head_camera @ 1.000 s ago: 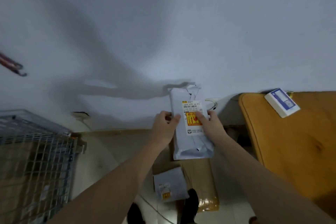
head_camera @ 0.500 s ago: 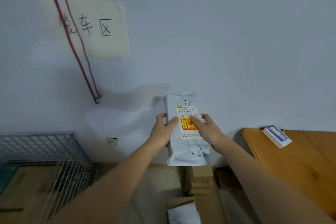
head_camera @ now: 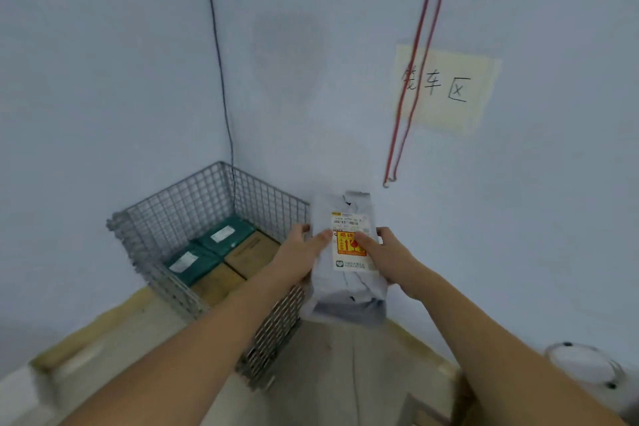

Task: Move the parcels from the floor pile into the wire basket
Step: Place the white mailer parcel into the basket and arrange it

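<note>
I hold a grey plastic parcel (head_camera: 345, 290) with a white label and an orange sticker upright in front of me. My left hand (head_camera: 300, 258) grips its left edge and my right hand (head_camera: 387, 258) grips its right edge, thumbs on the label. The wire basket (head_camera: 173, 214) stands in the room's corner, just left of the parcel. Inside it lie two green parcels (head_camera: 226, 235) and two brown cardboard boxes (head_camera: 250, 252). The floor pile is out of view.
Blue walls meet behind the basket, with a dark cable (head_camera: 221, 79) running down the corner. A red cord (head_camera: 411, 79) hangs over a paper sign (head_camera: 446, 90) on the right wall. A white round object (head_camera: 584, 367) sits low on the right.
My view has swung left: the basket has come from the left edge to the middle, the wooden table and floor parcels have left the view. Both hands still hold the grey parcel.
</note>
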Action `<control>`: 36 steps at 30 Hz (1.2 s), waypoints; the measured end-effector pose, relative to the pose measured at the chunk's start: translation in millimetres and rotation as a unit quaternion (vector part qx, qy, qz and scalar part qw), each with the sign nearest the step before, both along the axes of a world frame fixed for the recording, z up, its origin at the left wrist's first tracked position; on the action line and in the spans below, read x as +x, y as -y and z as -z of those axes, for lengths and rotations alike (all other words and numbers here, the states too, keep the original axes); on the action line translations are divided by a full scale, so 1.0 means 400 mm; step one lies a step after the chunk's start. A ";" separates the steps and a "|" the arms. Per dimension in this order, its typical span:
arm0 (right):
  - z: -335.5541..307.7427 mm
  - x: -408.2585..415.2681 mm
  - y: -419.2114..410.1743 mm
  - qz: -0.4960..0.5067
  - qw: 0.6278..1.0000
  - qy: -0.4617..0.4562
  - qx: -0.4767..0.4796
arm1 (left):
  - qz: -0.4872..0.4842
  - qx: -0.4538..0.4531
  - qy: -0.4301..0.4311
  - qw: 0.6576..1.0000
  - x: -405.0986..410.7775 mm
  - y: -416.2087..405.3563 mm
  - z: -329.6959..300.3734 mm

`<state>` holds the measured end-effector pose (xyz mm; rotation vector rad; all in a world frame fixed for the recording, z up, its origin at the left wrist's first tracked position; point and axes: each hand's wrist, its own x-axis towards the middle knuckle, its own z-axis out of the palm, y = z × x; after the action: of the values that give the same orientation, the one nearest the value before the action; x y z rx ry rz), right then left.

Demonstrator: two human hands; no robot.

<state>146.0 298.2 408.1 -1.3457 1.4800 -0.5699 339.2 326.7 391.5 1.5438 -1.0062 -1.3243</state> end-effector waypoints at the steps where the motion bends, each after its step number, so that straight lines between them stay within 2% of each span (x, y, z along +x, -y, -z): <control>1: -0.004 0.074 -0.011 -0.021 1.000 -0.002 0.002 | -0.023 0.005 -0.018 1.000 0.069 -0.030 -0.002; 7: -0.020 0.489 -0.046 -0.125 0.991 -0.001 -0.043 | -0.118 -0.007 0.022 0.993 0.458 -0.180 -0.050; 11: -0.030 0.768 -0.052 -0.158 0.986 0.008 -0.059 | -0.166 -0.020 0.026 0.986 0.712 -0.220 -0.070; 19: 0.017 1.223 -0.057 -0.186 0.976 0.108 -0.003 | -0.209 -0.010 0.038 0.977 1.141 -0.233 -0.071; 25: 0.076 1.421 0.084 -0.194 0.974 0.118 0.024 | -0.221 0.030 0.030 0.974 1.355 -0.107 -0.041; 30: 0.096 1.562 0.281 -0.233 0.970 0.073 0.008 | -0.211 0.058 0.070 0.973 1.513 0.085 0.013; 36: 0.097 1.714 0.503 -0.237 0.970 0.062 0.010 | -0.185 0.052 0.089 0.977 1.674 0.317 0.044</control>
<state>831.4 97.2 369.2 -1.5525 1.0099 -0.3201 1008.8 199.8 374.1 1.8500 -0.7151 -1.0039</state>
